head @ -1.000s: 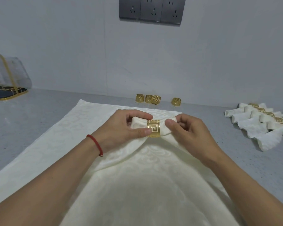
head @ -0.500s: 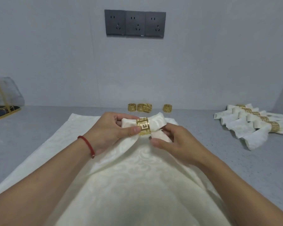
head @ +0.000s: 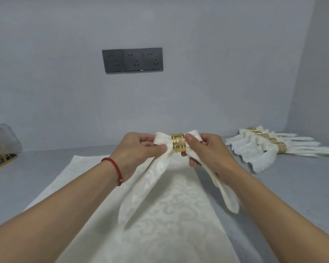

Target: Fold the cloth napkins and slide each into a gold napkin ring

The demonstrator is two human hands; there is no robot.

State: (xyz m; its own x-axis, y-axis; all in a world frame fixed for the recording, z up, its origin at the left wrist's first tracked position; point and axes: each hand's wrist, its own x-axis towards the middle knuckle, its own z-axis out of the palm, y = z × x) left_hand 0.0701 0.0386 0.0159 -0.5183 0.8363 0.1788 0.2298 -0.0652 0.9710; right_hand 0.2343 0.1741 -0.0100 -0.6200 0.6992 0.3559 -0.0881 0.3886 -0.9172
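Note:
A cream napkin (head: 141, 188) is threaded through a gold napkin ring (head: 177, 143) and held up off the table. My left hand (head: 139, 149) pinches the napkin's short end just left of the ring. On the ring's right side, my right hand (head: 207, 150) grips the napkin, its thumb against the ring. Two long tails of the napkin hang down toward me. The loose rings by the wall are hidden behind my hands.
Another cream cloth (head: 169, 224) lies spread flat on the grey table (head: 36, 175) beneath my hands. Several ringed napkins (head: 268, 147) lie in a row at the right. A gold-edged clear holder (head: 2, 149) stands at the far left. Wall sockets (head: 132, 60) are ahead.
Both hands lifted the ringed napkin off the spread cloth, and its tails now hang free. My right hand moved up beside the ring. The view tilted upward.

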